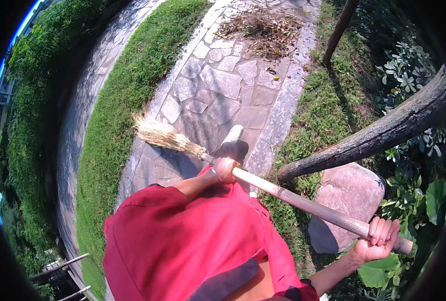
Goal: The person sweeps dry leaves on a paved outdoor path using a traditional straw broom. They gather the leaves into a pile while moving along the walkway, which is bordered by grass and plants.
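Note:
A straw broom with a long wooden handle slants across my body. My left hand, with a bracelet at the wrist, grips the handle low down, just above where the straw is bound. Close to the handle's top end, my right hand is wrapped around it at the far right. The broom's straw head points left, over the left border of the stone path. Whether the straw touches the ground I cannot tell. Farther up the path lies a heap of dry leaves.
A leaning wooden pole and a large pinkish boulder stand on my right, beside leafy plants. A second pole rises farther ahead. Along the left runs a grass strip, with another paved path beyond it.

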